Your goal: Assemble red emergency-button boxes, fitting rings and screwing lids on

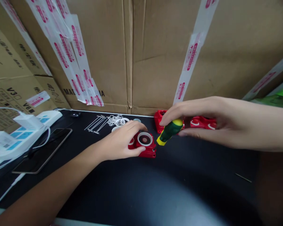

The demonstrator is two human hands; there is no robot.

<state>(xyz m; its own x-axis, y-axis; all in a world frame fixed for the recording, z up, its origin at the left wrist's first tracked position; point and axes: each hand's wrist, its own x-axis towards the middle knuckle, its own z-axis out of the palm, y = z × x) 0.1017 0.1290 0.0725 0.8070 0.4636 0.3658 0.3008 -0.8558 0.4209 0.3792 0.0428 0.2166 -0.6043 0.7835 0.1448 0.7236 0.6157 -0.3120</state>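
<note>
My left hand (122,142) grips a small red plastic part (145,146) with a white ring and dark centre, holding it down on the black table (136,188). My right hand (202,122) pinches the green and yellow handle of a screwdriver (169,131), tilted down toward the right side of that part. The tool's tip is hidden. Behind the right hand lies a row of more red parts (198,122) against the cardboard.
Thin metal pins (96,124) and white rings (116,120) lie at the back of the table. A phone (43,150) and a white power strip (21,135) with cables sit at the left. Taped cardboard boxes (132,53) wall the back.
</note>
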